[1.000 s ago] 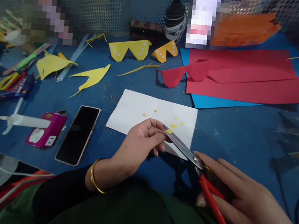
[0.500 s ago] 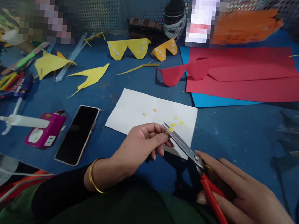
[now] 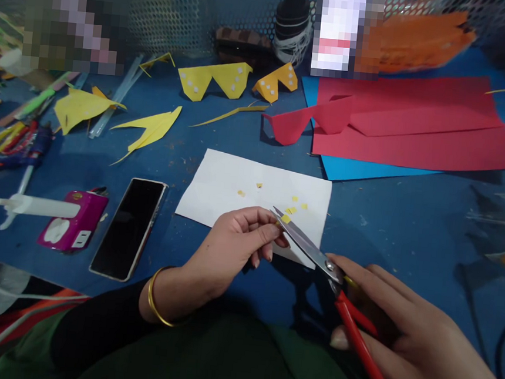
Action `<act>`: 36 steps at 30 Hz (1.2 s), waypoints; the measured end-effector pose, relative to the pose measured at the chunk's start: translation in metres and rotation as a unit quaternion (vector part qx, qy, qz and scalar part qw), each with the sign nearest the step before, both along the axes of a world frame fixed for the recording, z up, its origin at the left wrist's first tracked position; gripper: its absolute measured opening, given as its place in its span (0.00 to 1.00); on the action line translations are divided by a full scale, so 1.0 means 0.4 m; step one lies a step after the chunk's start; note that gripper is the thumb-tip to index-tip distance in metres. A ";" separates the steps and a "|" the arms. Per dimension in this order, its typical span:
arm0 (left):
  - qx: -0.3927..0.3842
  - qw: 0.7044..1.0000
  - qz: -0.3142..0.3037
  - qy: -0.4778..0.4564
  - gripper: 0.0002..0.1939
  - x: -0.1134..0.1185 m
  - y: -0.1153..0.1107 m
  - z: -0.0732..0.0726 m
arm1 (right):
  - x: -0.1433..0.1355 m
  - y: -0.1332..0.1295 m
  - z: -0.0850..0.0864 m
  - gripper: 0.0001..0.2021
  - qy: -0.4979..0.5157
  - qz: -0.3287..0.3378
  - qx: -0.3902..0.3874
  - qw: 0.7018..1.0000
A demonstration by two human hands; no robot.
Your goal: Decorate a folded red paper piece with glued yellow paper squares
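Red-handled scissors [image 3: 313,251] are gripped in my right hand [image 3: 417,328], their blades pointing up and left over a sheet of white paper [image 3: 227,178]. My left hand [image 3: 239,241] pinches a small strip of yellow paper [image 3: 285,218] at the blade tips; most of the strip is hidden by the fingers and blades. Several tiny yellow paper bits [image 3: 294,199] lie on the white sheet close to the tips. Another small yellow scrap [image 3: 259,185] and a tan bit [image 3: 241,193] rest farther left on it.
A phone [image 3: 132,229] and a magenta socket box [image 3: 73,221] with a white plug lie left. Behind are yellow paper glasses [image 3: 215,80], orange paper glasses [image 3: 277,82], red paper glasses [image 3: 305,120] and red sheets [image 3: 418,118]. A glue gun [image 3: 35,150] lies far left.
The view has shifted slightly, moving everything a little left. Both hands keep the same hold on the scissors and strip. The other person's hand at the far left edge has gone out of view.
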State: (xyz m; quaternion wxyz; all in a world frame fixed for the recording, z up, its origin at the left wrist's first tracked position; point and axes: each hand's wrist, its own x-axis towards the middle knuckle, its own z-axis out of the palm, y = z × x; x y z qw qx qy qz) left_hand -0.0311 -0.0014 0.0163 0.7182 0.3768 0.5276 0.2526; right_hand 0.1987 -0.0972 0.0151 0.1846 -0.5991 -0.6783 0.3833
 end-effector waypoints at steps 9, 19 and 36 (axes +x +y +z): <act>0.000 1.000 0.003 -0.001 0.06 0.000 0.001 -0.001 | -0.001 0.005 0.001 0.28 -0.005 0.021 0.007 1.000; -0.003 1.000 -0.009 0.015 0.07 0.001 0.003 0.005 | -0.006 0.006 0.010 0.25 -0.002 -0.008 0.007 1.000; 0.011 1.000 -0.012 0.025 0.07 0.002 0.002 0.007 | -0.001 0.008 0.004 0.22 -0.030 -0.010 0.046 0.998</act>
